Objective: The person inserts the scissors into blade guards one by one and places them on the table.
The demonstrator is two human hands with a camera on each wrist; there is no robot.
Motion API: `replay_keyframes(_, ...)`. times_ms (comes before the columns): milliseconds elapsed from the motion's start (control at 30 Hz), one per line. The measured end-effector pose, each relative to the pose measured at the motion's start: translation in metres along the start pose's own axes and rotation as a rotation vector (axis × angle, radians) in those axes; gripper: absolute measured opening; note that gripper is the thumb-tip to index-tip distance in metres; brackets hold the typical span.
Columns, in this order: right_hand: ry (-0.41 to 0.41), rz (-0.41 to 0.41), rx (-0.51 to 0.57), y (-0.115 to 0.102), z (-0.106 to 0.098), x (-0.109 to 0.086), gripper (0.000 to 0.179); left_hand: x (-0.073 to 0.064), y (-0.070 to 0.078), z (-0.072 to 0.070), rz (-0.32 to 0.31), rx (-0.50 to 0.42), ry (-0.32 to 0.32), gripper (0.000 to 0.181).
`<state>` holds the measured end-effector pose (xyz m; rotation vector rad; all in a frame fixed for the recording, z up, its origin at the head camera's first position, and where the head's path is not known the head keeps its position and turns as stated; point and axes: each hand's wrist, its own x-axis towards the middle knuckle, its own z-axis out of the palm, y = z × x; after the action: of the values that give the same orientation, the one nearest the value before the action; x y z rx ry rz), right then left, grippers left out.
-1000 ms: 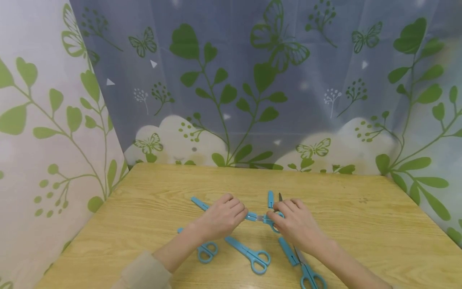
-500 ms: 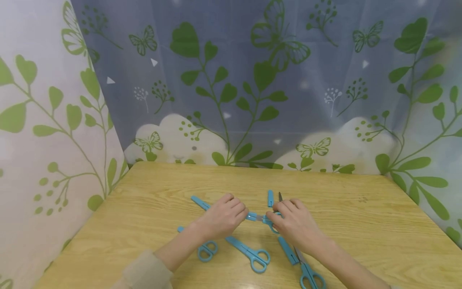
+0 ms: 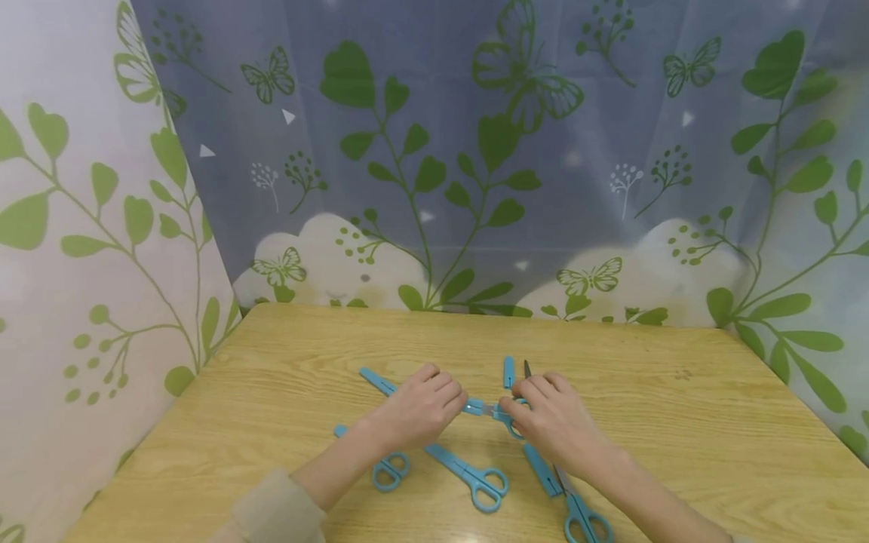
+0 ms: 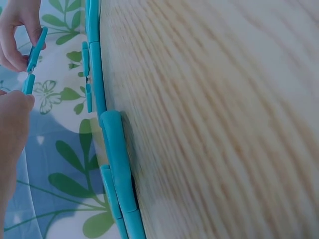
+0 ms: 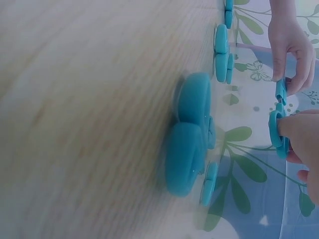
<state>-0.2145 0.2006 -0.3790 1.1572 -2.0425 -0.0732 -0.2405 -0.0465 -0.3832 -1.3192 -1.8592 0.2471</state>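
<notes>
Both hands are raised above the table with one pair of blue-handled scissors (image 3: 505, 421) between them. My left hand (image 3: 421, 407) pinches the blue blade cover (image 3: 473, 406) in its fingertips. My right hand (image 3: 560, 415) grips the handles, and in the right wrist view its thumb meets a finger loop (image 5: 274, 129). A short strip of bare metal blade (image 3: 488, 410) shows between cover and handles. Beyond the right hand lie a loose blue cover (image 3: 509, 373) and a dark blade tip (image 3: 526, 369), whose other end is hidden by that hand.
Covered scissors (image 3: 478, 483) lie in front of the hands. Another pair (image 3: 390, 473) is partly behind the left forearm, and a blue cover (image 3: 376, 381) reaches out past the left hand. Bare-bladed scissors (image 3: 580, 516) lie front right beside a loose cover (image 3: 541, 471). A patterned curtain (image 3: 434, 151) backs the wooden table (image 3: 645, 392).
</notes>
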Motion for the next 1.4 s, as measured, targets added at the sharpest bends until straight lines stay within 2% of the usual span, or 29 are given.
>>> replay_keyframes(133, -0.006, 0.003, -0.007, 0.0002, 0.0002, 0.0005, 0.04, 0.0006, -0.0003, -0.0006, -0.003, -0.006, 0.005, 0.015)
replay_keyframes(467, -0.002, -0.005, -0.027, -0.0001, 0.0003, 0.0004, 0.037, -0.0011, 0.0006, 0.0018, 0.01, 0.026, 0.045, 0.039)
replay_keyframes(567, 0.008, -0.009, -0.033, -0.0001, 0.0008, 0.0003, 0.038, -0.0012, 0.0006, 0.0008, 0.005, 0.016, 0.034, 0.038)
replay_keyframes(767, 0.035, -0.029, -0.049, -0.0005, 0.0016, 0.0011, 0.039, -0.0019, 0.0002, -0.0017, 0.019, 0.041, 0.017, 0.023)
replay_keyframes(933, 0.042, -0.037, -0.059, -0.0007, 0.0012, 0.0019, 0.039, -0.002, -0.0003, -0.0025, 0.027, 0.048, 0.022, 0.026)
replay_keyframes(1200, 0.031, -0.032, -0.051, -0.0018, 0.0009, 0.0024, 0.037, -0.0021, 0.0007, -0.0018, 0.022, 0.02, 0.008, 0.019)
replay_keyframes(1400, 0.032, -0.034, -0.059, -0.002, 0.0011, 0.0029, 0.038, -0.0018, 0.0005, -0.0038, 0.027, 0.039, 0.019, 0.018)
